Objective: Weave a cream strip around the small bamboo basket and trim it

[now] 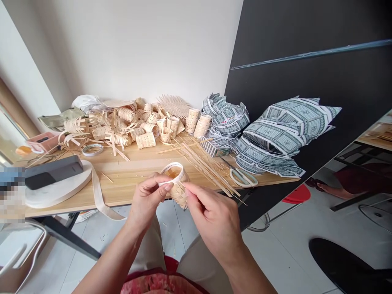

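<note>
Both hands are pinching one small woven basket [177,181] over the near table [134,179] edge: left hand [147,200] gripping its white rim, right hand [211,218] gripping its side.

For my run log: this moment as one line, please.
left hand: pinching white rim of small woven basket | right hand: pinching basket side | nearby: thin sticks, scissors, tape roll on wooden table

A pale wooden worktop [137,171] fills the middle left. Along its back lie woven baskets [122,122]; at left a tape roll [92,150] and a phone [53,171]; at right thin sticks [202,159], scissors [243,177] and patterned paper [275,139].
</note>
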Demonstrator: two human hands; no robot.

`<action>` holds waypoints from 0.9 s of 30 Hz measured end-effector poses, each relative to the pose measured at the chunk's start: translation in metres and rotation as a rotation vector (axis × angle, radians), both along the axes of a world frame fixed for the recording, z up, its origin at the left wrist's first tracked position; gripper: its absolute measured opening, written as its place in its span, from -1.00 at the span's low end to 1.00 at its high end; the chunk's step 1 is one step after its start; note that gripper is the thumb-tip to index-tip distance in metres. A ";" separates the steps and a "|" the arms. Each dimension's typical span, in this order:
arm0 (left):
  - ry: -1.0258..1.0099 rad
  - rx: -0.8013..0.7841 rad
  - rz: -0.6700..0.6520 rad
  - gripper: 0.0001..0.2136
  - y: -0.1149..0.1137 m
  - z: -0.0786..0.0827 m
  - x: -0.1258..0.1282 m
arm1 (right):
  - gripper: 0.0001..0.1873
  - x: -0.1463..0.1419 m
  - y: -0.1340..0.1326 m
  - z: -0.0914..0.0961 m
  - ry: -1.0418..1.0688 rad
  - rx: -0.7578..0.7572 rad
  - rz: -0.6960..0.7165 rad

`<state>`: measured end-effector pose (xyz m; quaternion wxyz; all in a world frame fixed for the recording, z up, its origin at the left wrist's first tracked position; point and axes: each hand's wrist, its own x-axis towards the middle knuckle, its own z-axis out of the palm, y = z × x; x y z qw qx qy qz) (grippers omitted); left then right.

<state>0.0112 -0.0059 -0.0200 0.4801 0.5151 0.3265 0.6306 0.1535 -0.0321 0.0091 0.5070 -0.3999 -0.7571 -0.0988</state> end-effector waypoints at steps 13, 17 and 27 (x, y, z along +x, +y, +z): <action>-0.014 0.016 -0.056 -0.95 0.002 -0.001 0.000 | -0.75 0.000 0.002 -0.002 -0.028 0.033 0.008; 0.073 0.076 -0.010 -0.95 0.001 -0.001 -0.001 | -0.76 0.001 0.001 -0.002 -0.026 0.012 0.008; 0.772 0.745 0.520 -0.89 0.001 -0.003 -0.002 | -0.75 0.004 0.002 -0.013 0.055 -0.127 -0.040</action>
